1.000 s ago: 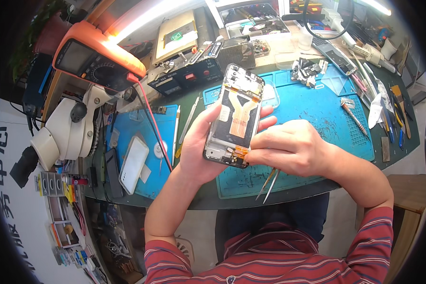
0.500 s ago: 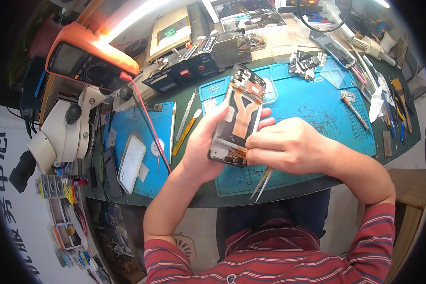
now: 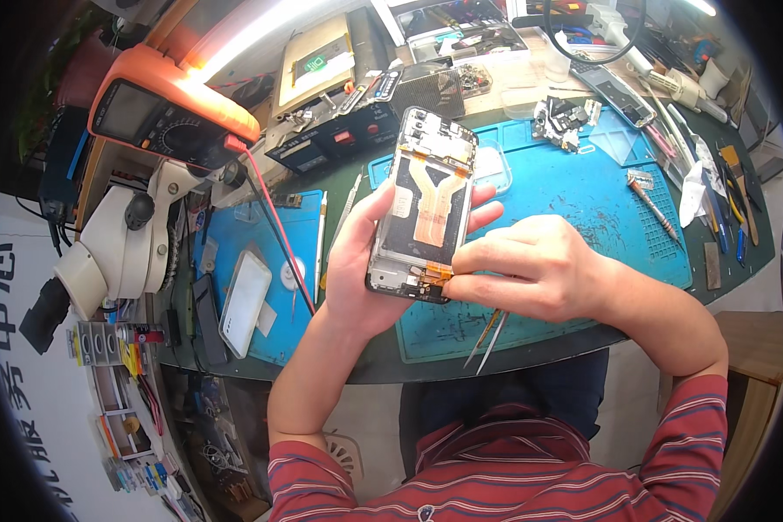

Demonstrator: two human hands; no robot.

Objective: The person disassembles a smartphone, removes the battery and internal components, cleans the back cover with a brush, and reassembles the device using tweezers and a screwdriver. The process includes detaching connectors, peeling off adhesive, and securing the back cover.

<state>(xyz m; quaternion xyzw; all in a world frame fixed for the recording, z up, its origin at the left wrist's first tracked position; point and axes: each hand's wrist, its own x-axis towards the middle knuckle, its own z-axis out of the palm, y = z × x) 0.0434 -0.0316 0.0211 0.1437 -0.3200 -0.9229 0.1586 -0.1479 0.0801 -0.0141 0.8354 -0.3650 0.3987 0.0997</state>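
An opened smartphone (image 3: 441, 204) lies tilted in my left hand (image 3: 355, 278), which is closed around its edges. Its inside faces up, showing a copper-coloured Y-shaped flex cable over a black middle and boards at both ends. Thumb and index finger of my right hand (image 3: 539, 265) are pinched at the phone's lower right corner, against a small orange flex piece (image 3: 438, 271). A pair of tweezers (image 3: 489, 339) is tucked in my right hand, its tips sticking out below toward me. What the fingertips pinch is partly hidden.
A blue work mat (image 3: 565, 209) covers the bench. An orange multimeter (image 3: 165, 109), a microscope (image 3: 122, 235) and a white phone cover (image 3: 245, 300) are at left. A black heating box (image 3: 335, 135) stands behind. Metal parts (image 3: 565, 120), a screwdriver (image 3: 657, 204) and pliers (image 3: 732, 196) lie right.
The phone has turned flatter toward me and shifted slightly left in my left hand. My right fingers stay at its lower right corner, with the tweezers still in the hand.
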